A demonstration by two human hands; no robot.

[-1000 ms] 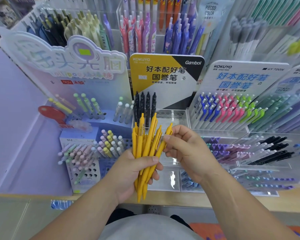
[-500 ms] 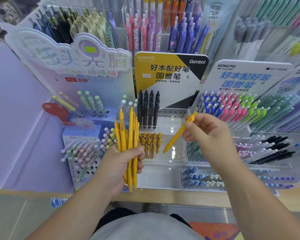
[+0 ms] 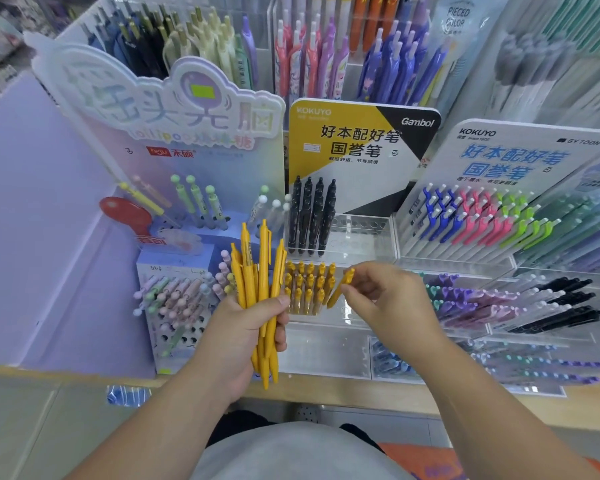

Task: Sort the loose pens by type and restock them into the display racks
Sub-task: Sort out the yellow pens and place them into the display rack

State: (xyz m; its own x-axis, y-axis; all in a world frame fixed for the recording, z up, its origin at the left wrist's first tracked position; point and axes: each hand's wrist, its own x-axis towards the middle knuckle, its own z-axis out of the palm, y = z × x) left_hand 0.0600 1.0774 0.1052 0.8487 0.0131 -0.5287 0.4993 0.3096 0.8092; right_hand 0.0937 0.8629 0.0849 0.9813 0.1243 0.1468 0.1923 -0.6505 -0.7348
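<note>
Nearest is a grey shirt point(image 3: 298, 452), then the wooden shelf edge point(image 3: 361, 396). Above it the left hand point(image 3: 243, 337) is clenched round a bundle of yellow pens point(image 3: 262, 289), their clip ends fanned upward and their tips hanging below the fist. The bundle hides part of the pastel pens point(image 3: 174, 299) in the lilac block on the left. The right hand point(image 3: 388, 303) pinches one yellow pen point(image 3: 340, 289) by its upper end between thumb and fingertips – the pen is tilted, its lower end down at the clear rack point(image 3: 357, 237), just beside the seated yellow pens point(image 3: 309, 289). Whether the tip is in a hole cannot be told. The right wrist covers part of the purple pens point(image 3: 471, 303); black ones point(image 3: 561, 306) lie beyond them. Behind the yellow rows stand four black pens point(image 3: 310, 216) upright, with bare holes beside them, under a yellow sign point(image 3: 343, 140). To the right – blue, pink and green pens point(image 3: 478, 216) on a slope. Farthest back hang more pens point(image 3: 312, 57), blurred.
</note>
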